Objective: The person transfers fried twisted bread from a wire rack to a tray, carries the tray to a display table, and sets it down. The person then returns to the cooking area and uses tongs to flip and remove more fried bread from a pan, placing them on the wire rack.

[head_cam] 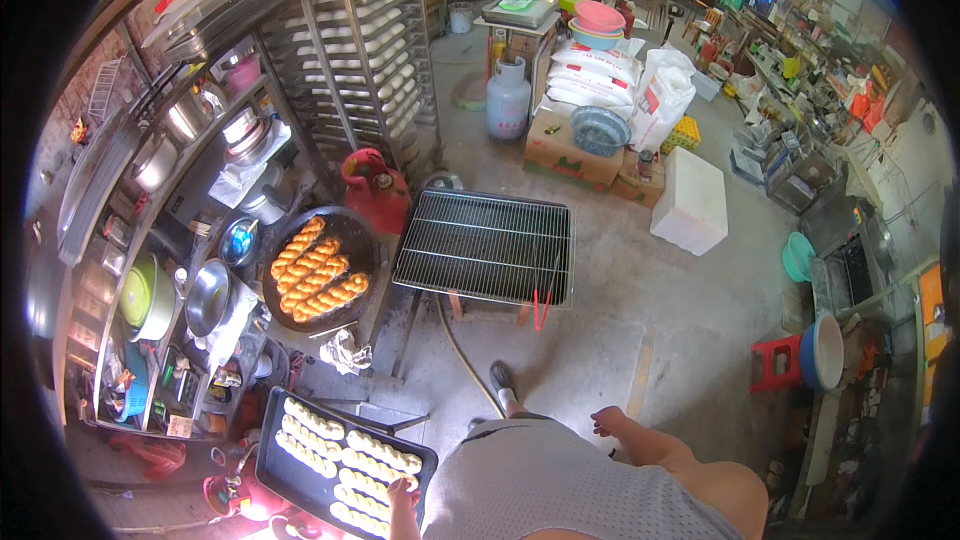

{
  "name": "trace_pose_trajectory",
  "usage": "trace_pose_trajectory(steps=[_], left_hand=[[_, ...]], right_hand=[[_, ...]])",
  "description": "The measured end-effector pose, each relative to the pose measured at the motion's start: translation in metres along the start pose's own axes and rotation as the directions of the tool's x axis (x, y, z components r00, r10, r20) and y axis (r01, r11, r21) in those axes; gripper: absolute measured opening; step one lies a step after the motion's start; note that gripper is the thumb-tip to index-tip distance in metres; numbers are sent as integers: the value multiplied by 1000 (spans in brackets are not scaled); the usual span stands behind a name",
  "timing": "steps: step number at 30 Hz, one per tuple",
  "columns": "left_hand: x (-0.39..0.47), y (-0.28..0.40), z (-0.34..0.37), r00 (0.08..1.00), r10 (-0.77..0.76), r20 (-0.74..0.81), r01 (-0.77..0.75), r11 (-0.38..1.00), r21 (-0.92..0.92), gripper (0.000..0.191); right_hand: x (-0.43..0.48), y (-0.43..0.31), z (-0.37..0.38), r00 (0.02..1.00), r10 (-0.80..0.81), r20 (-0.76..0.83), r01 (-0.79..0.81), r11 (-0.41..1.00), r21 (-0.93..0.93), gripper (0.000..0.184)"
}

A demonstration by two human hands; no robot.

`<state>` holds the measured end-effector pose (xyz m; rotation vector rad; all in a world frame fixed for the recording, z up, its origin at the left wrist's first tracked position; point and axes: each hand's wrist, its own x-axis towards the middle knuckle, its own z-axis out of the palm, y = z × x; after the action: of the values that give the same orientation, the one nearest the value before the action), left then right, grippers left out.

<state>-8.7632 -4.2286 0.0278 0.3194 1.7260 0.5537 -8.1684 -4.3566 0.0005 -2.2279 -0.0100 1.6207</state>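
Note:
My left hand (403, 495) is over a dark tray (270, 457) of raw twisted dough sticks at lower left. Its fingers are at the ends of the right-hand row of dough twists (364, 501); whether they grip one cannot be made out. Beside my body hangs my right hand (606, 421), holding nothing, its fingers loosely apart. Ahead on the left, several golden twists (313, 274) fry in a wide black pan (274, 304) of oil. To the pan's right stands a wire rack (480, 236) over a dark tray, with red-handled tongs (541, 307) lying on it.
A red gas cylinder (375, 187) stands behind the pan, and others (255, 495) sit near the dough tray. A hose (461, 352) crosses the floor by my foot. Crowded shelves (169, 165) line the left. A tall trolley (360, 45) holds trays of pale dough. A white foam box (690, 199) stands ahead.

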Motion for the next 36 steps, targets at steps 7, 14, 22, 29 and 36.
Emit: trace_pose_trajectory(steps=[7, 14, 22, 29, 36], left_hand=[[-6, -10, -12, 993, 65, 100, -62, 998, -33, 18], [-8, -10, -26, 994, -20, -105, 41, 979, 200, 26], [-19, -26, -44, 993, 33, -112, -19, 992, 122, 30], [-18, -39, -50, 992, 42, -118, -31, 995, 92, 28], [-18, -38, -51, 993, 24, -113, -17, 998, 55, 28]], right_hand=[[-4, 11, 0, 998, 53, 25, -53, 999, 11, 26], [-36, 45, 17, 999, -14, 43, 10, 995, 101, 18], [-54, 68, 18, 981, -147, 123, 148, 989, -2, 20], [-56, 62, 25, 991, -82, 105, 78, 996, 46, 20], [-56, 55, 31, 991, -74, 110, 68, 996, 60, 20]])
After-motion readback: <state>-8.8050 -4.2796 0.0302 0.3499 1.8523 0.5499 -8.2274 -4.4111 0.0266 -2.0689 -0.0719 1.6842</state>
